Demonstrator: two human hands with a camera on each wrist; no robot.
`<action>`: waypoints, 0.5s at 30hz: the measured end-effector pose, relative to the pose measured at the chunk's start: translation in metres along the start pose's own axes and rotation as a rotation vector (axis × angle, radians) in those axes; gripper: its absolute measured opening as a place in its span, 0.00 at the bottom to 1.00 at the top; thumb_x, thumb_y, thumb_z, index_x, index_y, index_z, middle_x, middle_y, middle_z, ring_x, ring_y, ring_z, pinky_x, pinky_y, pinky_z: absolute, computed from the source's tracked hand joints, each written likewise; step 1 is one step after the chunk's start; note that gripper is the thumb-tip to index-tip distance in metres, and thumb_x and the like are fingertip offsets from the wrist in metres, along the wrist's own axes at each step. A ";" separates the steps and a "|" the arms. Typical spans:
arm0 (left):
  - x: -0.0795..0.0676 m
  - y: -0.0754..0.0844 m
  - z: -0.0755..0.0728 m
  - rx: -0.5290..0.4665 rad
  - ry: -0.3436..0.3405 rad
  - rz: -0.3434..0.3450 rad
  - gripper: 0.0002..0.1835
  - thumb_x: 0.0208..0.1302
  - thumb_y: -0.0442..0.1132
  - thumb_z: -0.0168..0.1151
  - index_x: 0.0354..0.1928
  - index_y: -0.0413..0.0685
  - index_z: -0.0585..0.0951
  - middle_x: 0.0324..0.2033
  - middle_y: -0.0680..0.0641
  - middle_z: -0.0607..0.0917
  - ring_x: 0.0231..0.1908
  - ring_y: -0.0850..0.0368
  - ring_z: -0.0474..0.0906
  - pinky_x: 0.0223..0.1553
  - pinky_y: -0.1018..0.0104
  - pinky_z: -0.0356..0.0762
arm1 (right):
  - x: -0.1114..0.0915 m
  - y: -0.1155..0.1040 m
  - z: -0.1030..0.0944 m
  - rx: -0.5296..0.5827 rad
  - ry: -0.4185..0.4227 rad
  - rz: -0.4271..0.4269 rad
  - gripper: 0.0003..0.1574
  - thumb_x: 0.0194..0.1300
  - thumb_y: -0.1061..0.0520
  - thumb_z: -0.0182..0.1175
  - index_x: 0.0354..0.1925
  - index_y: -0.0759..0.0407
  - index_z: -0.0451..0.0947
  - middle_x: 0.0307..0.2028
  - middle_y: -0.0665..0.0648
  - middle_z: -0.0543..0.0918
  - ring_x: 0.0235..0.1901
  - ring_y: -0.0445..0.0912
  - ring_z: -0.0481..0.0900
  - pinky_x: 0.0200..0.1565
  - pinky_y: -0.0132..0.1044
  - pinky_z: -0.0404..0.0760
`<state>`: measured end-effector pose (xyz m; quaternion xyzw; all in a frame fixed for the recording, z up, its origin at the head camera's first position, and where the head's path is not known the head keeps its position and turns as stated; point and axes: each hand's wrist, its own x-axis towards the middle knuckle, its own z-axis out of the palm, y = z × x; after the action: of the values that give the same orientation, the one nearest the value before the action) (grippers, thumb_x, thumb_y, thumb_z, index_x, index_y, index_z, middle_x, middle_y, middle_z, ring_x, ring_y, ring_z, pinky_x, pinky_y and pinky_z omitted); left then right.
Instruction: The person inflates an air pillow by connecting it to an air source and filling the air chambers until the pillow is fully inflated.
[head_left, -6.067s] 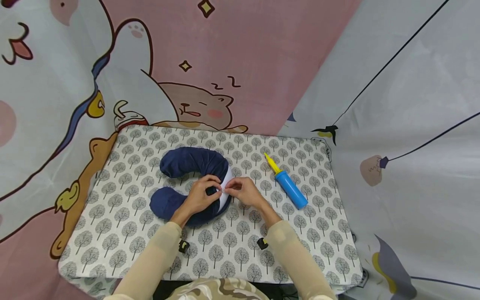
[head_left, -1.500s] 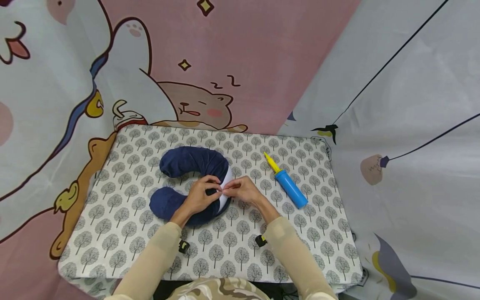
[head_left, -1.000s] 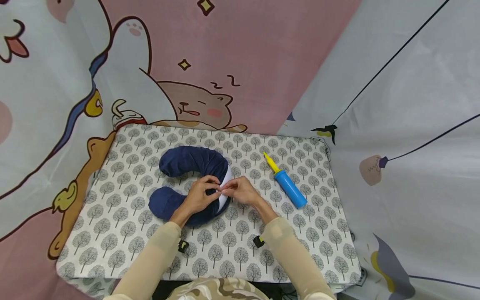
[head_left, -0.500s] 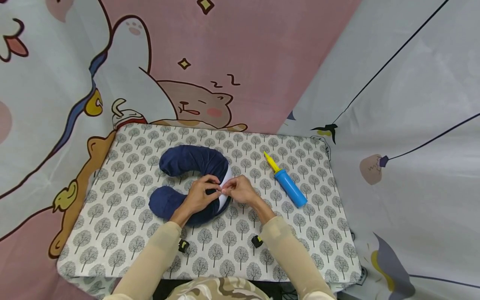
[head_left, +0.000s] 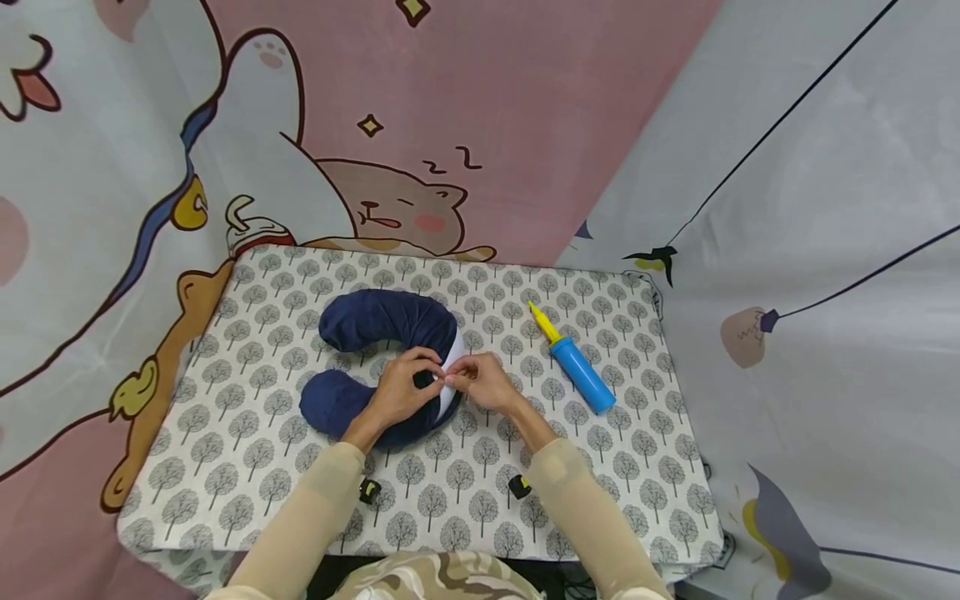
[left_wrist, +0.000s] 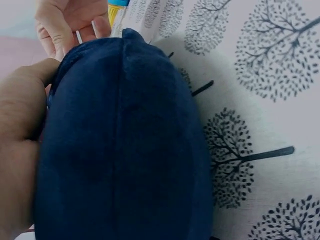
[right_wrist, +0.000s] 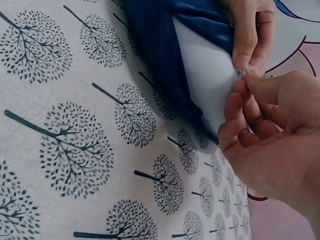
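A navy U-shaped neck pillow (head_left: pixel 382 317) lies on the table, its curve toward the right. Through a gap in its plush cover a white inner bladder (right_wrist: pixel 205 67) shows. My left hand (head_left: pixel 401 390) reaches across the pillow, thumb and index finger pinching a small clear valve (right_wrist: pixel 242 72) on the bladder. From the other side, my right hand (head_left: pixel 486 382) pinches at the same valve with thumb and fingertips. Fingertips of both hands meet there and cover most of it. In the left wrist view, the navy cover (left_wrist: pixel 125 145) hides the valve.
A blue hand pump (head_left: pixel 582 375) with a yellow nozzle (head_left: pixel 544 322) lies to the right of the pillow. The table wears a tree-print cloth (head_left: pixel 480 500). A printed curtain (head_left: pixel 540 125) hangs behind the table's far edge.
Both hands keep to the same spot at the valve throughout, with only slight shifts of the right hand and wrist. The pillow and the pump stay where they were.
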<state>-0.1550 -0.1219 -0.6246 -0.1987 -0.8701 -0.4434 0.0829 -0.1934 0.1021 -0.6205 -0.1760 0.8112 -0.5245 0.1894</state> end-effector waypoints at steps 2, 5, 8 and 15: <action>0.001 0.003 -0.002 -0.018 -0.013 -0.017 0.08 0.68 0.33 0.80 0.47 0.41 0.93 0.57 0.39 0.90 0.58 0.39 0.90 0.61 0.40 0.87 | -0.002 0.003 -0.001 0.028 -0.006 -0.012 0.09 0.80 0.60 0.69 0.50 0.63 0.92 0.42 0.65 0.94 0.41 0.68 0.90 0.38 0.32 0.84; 0.001 0.007 -0.008 -0.031 -0.040 -0.044 0.14 0.69 0.33 0.79 0.55 0.39 0.91 0.60 0.38 0.89 0.61 0.37 0.88 0.65 0.38 0.85 | -0.003 0.007 -0.003 0.058 0.000 -0.019 0.10 0.81 0.59 0.68 0.51 0.63 0.92 0.44 0.66 0.94 0.42 0.70 0.89 0.38 0.31 0.84; 0.000 0.012 -0.013 -0.029 -0.062 -0.074 0.19 0.69 0.33 0.79 0.59 0.39 0.89 0.62 0.37 0.89 0.63 0.36 0.87 0.68 0.37 0.84 | -0.006 0.008 -0.004 0.089 0.015 -0.017 0.10 0.82 0.58 0.68 0.51 0.62 0.92 0.45 0.66 0.94 0.43 0.74 0.87 0.38 0.32 0.83; -0.011 0.026 -0.012 0.091 0.039 -0.087 0.14 0.66 0.37 0.83 0.46 0.39 0.87 0.51 0.38 0.89 0.53 0.38 0.87 0.59 0.42 0.86 | -0.014 0.009 -0.009 0.092 0.071 -0.002 0.13 0.83 0.54 0.67 0.52 0.61 0.93 0.47 0.66 0.93 0.43 0.67 0.88 0.38 0.34 0.83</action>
<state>-0.1350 -0.1206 -0.6023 -0.1478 -0.8954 -0.4103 0.0895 -0.1865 0.1195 -0.6233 -0.1494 0.7921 -0.5674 0.1680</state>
